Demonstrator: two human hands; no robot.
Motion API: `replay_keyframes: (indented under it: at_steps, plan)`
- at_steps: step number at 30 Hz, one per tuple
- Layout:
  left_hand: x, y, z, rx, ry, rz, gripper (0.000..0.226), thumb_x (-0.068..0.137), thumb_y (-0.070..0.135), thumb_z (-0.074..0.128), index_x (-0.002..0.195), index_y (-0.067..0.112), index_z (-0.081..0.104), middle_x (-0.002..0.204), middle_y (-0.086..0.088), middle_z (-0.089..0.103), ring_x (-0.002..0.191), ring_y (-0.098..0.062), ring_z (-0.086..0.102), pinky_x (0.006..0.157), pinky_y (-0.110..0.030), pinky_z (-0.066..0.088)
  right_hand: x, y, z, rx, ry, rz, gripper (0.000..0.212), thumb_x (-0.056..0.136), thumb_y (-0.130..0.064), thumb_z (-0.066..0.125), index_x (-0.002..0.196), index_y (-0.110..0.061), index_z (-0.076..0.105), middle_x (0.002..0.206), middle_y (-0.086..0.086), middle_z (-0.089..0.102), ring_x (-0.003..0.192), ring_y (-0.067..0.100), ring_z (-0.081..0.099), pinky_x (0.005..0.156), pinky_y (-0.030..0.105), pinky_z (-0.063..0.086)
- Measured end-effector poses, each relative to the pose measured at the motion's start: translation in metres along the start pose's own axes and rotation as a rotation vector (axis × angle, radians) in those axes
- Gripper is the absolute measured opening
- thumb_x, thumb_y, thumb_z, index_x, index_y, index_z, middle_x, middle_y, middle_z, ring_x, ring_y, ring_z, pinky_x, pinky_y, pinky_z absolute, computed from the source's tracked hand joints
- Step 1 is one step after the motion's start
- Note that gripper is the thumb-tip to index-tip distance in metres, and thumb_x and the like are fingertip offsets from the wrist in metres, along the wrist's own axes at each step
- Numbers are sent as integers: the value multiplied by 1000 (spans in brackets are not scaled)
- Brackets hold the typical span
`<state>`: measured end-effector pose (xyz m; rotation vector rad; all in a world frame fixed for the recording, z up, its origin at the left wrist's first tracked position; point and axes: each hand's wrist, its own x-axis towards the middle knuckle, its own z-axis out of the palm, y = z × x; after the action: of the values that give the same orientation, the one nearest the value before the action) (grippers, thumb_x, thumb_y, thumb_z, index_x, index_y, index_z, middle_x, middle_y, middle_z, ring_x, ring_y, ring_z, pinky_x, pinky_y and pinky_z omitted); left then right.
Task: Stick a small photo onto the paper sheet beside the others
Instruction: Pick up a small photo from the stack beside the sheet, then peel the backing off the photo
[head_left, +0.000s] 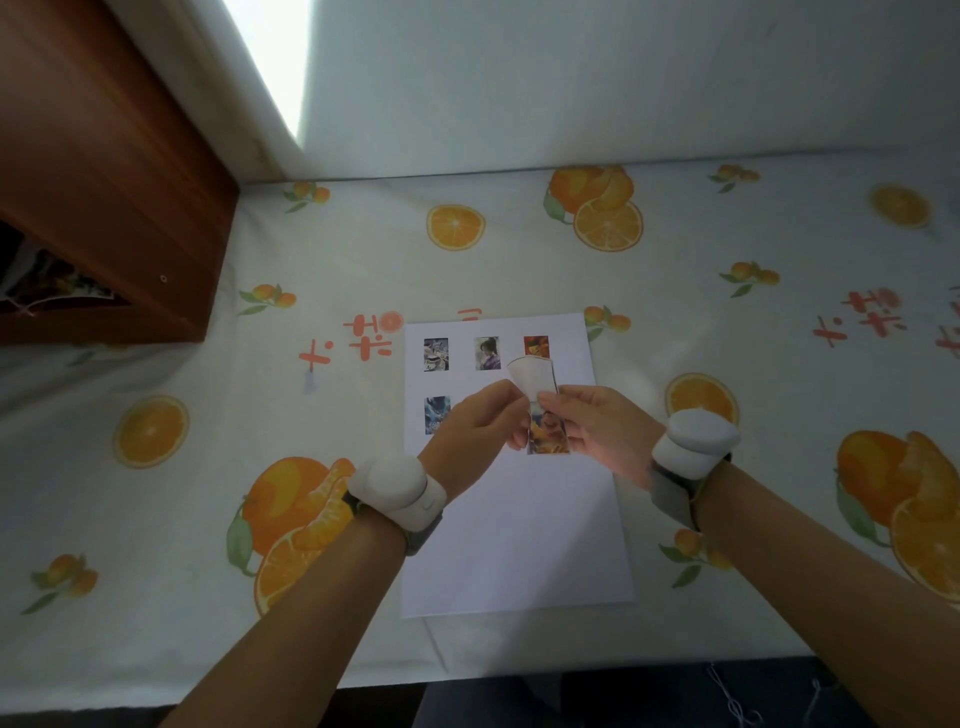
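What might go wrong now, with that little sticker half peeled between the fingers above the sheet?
The white backing curls up from the photo while both the left hand and right hand pinch it, so it could tear or stick to a finger. The hands hide part of the paper sheet, so it may land crooked or overlap the blue photo nearby.

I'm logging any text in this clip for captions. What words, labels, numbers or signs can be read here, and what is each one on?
Orange-red characters printed on the tablecloth, left of the paper sheet: stylised, not readable.
The same characters at the cloth's right edge: not readable.
Small photos stuck on the sheet: any print is too small to read.
The photo held between the left hand and right hand: no legible text.
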<state>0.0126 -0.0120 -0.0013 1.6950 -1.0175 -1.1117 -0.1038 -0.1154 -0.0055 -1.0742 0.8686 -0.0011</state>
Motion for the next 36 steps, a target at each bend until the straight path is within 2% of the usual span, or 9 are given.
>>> replay_keyframes:
  at_steps: [4, 9, 16, 19, 27, 30, 33, 34, 36]
  plan:
    - [-5, 1, 8, 29, 59, 18, 20, 92, 14, 39, 78, 8, 51, 66, 2, 56, 56, 1, 53, 56, -5, 44, -7, 3, -2, -26, 14, 3, 32, 90, -19, 47, 116, -1, 53, 101, 13, 65, 98, 29, 62, 87, 33, 51]
    - [-4, -1, 5, 56, 104, 23, 18, 91, 12, 40, 80, 5, 52, 67, 0, 56, 60, -6, 55, 58, -7, 48, -6, 2, 0, -67, 73, 3, 36, 90, -19, 47, 120, 1, 51, 118, 22, 61, 106, 33, 60, 91, 37, 50]
    - [-7, -1, 7, 62, 131, 16, 18, 91, 12, 41, 79, 4, 52, 65, 1, 56, 59, -9, 54, 57, -7, 47, -7, 5, -5, -30, 127, 27, 23, 89, -17, 48, 105, -3, 55, 117, 23, 60, 81, 19, 62, 73, 25, 53]
    - [-9, -1, 8, 68, 147, 15, 18, 90, 10, 40, 76, 7, 52, 62, 0, 56, 55, -4, 53, 57, -6, 47, -8, 5, -10, -25, 147, 24, 29, 90, -16, 47, 112, 1, 53, 120, 24, 59, 78, 17, 62, 60, 16, 55]
    - [-11, 1, 9, 78, 156, 7, 17, 91, 8, 39, 78, 5, 51, 64, -1, 55, 60, -11, 53, 57, -5, 46, -13, 7, -26, -64, 264, -9, 23, 90, -17, 47, 104, -1, 55, 113, 22, 60, 90, 28, 59, 77, 29, 51]
    - [-11, 2, 8, 78, 163, -6, 18, 90, 8, 39, 78, 5, 51, 64, -1, 55, 59, -10, 53, 56, -4, 46, -13, 8, -35, -52, 311, -22, 34, 90, -16, 47, 114, 8, 51, 109, 24, 59, 82, 26, 59, 66, 23, 55]
    - [-12, 3, 9, 78, 159, -7, 18, 90, 7, 39, 77, 5, 51, 63, -2, 55, 59, -10, 53, 54, -4, 44, -15, 8, -45, -64, 368, -20, 17, 90, -15, 48, 92, -2, 59, 121, 30, 57, 95, 33, 61, 78, 33, 54]
    - [-12, 3, 8, 78, 156, -11, 18, 90, 7, 39, 77, 4, 51, 63, -2, 55, 59, -10, 53, 54, -4, 44, -14, 9, -49, -89, 391, -23, 15, 90, -15, 48, 88, -4, 58, 115, 30, 60, 95, 33, 64, 81, 34, 54]
    - [-12, 2, 9, 88, 152, -19, 18, 90, 7, 39, 77, 4, 51, 63, -1, 55, 59, -10, 53, 54, -3, 44, -14, 12, -56, -208, 451, -43, 21, 90, -13, 47, 102, 2, 55, 85, 16, 65, 71, 20, 68, 61, 13, 54]
